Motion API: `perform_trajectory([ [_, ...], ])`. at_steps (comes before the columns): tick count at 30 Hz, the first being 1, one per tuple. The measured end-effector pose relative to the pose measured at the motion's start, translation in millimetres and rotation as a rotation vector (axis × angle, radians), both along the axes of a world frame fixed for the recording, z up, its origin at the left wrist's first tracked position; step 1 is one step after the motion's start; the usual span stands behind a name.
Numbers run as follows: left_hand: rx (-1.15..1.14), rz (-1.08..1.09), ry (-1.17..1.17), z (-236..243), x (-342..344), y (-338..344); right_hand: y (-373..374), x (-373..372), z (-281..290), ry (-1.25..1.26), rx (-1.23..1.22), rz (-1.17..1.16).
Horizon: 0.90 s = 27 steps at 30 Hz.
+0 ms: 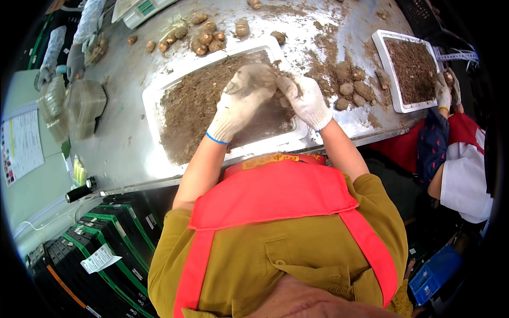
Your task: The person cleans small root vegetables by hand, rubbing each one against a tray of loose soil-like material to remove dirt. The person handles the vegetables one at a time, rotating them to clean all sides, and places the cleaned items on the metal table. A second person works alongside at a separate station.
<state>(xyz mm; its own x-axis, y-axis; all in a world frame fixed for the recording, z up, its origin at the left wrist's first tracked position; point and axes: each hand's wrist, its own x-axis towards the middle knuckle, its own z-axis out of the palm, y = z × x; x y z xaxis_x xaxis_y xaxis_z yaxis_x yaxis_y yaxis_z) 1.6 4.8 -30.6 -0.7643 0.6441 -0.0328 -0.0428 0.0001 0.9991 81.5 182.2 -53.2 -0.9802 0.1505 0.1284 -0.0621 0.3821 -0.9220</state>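
My left hand (241,95), in a white knit glove with soil-browned fingers, is closed around a soil-covered taro (280,96). Most of the taro is hidden by the gloves. From the other side my right hand (306,102), gloved alike, presses its fingers and thumb against it. Both hands are over a white foam tray (152,108) filled with brown soil and root scraps. To the right of the tray lies a group of brown taros (345,89). Beyond its far edge is another group of taros (204,42), some with pale reddish ends.
A scale (139,11) stands at the far left on the soiled metal table (124,114). Clear plastic containers (86,106) sit near a co-worker's gloved hands (76,61). At right another person's gloved hands (444,90) are beside a second soil-filled tray (396,100). Black-green crates (106,238) stand below left.
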Motion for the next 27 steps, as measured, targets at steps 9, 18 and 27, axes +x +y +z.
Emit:
perform_trajectory([
  [9,0.088,0.108,-0.083,16,-4,-14,-1,-6,21,-0.048,-0.253,-0.023],
  [18,-0.007,0.12,-0.105,28,2,-13,-26,-18,31,0.125,-0.061,-0.16],
  [27,0.003,0.137,0.008,28,-4,-16,-4,-23,1,-0.121,0.049,0.142],
])
